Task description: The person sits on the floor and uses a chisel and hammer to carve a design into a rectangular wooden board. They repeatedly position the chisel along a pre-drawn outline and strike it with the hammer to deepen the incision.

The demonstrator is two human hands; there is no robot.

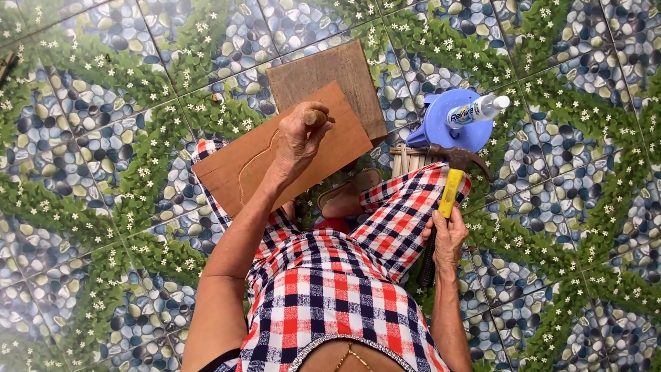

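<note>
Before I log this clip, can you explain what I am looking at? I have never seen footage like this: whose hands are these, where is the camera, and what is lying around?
One camera, worn on a person's head, looks straight down at their lap and the pebble-patterned tiled floor. The left hand grips a wooden-handled tool on a reddish wooden board, which overlaps a darker board. The right hand holds a yellow-handled claw hammer. Beyond it a white bottle lies on a blue plastic lid.

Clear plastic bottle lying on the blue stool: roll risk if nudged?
Likely yes. The clear plastic bottle lies on its side across the round blue plastic stool, so its round body could roll. It probably feels light and smooth. The right hand grips a yellow-handled claw hammer nearby.
</note>
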